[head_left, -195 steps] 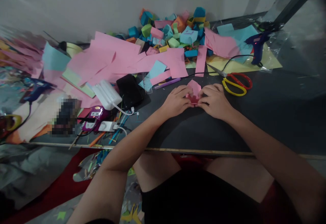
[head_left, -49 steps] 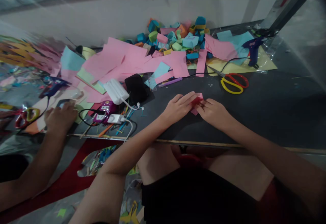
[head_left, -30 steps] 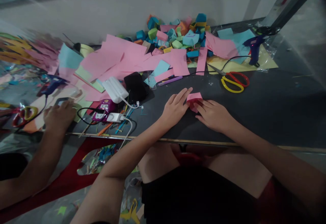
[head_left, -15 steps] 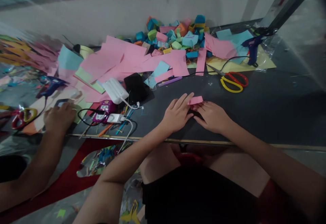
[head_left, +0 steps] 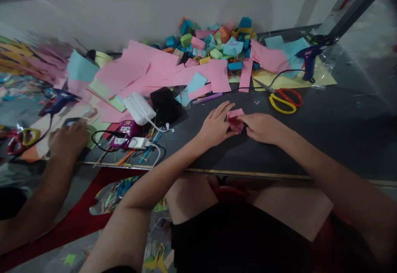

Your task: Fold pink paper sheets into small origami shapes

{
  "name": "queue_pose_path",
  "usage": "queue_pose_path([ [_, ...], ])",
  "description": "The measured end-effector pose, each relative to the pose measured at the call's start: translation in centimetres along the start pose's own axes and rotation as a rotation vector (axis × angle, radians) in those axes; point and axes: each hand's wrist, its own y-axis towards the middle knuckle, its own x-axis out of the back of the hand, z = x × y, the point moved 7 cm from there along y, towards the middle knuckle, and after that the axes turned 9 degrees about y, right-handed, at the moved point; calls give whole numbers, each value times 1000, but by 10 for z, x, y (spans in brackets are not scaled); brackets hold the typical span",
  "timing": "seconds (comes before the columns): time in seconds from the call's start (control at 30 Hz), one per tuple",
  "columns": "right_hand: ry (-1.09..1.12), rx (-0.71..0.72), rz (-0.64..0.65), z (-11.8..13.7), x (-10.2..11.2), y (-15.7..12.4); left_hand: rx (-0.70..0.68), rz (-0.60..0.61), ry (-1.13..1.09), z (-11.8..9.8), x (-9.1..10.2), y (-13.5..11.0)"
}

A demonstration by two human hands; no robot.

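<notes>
A small folded piece of pink paper (head_left: 236, 120), shaped like an open box or ring, is held between my two hands over the dark table (head_left: 310, 149). My left hand (head_left: 217, 126) grips its left side with thumb below, the other fingers stretched along it. From the right, my right hand (head_left: 262, 128) closes on the paper, its fingertips at the upper right edge and partly inside. Beyond my hands lie scissors (head_left: 283, 99) with one yellow and one red handle, and a purple stick (head_left: 207, 98).
Pink paper sheets (head_left: 139, 66) and a heap of small folded paper shapes (head_left: 217, 43) line the wall. A blue glue gun (head_left: 308, 60) rests at the back right. Left are a white power bank (head_left: 139, 107), a purple power strip (head_left: 125, 134) and another person's hand (head_left: 70, 138) on a phone.
The pink paper has been turned and now shows its open hollow. My right hand has lifted slightly and curled its fingers onto the paper's edge.
</notes>
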Motion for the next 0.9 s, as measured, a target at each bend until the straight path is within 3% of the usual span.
queue_pose_path([
  [0.2, -97, -3, 17, 8, 3, 8, -114, -29, 50, -10, -1, 3],
  [0.5, -97, 5, 23, -2, -1, 11, -45, 24, 36, -9, -9, 5],
  [0.67, -52, 1, -50, -6, -1, 12, 3, 5, 8, -9, -12, 6],
  [0.77, 16, -45, -74, -10, 1, 15, 73, -56, -39, 1, -11, 7],
  [0.9, 310, -8, -163, -15, 8, 22, 200, -116, -160, 23, -17, 7],
])
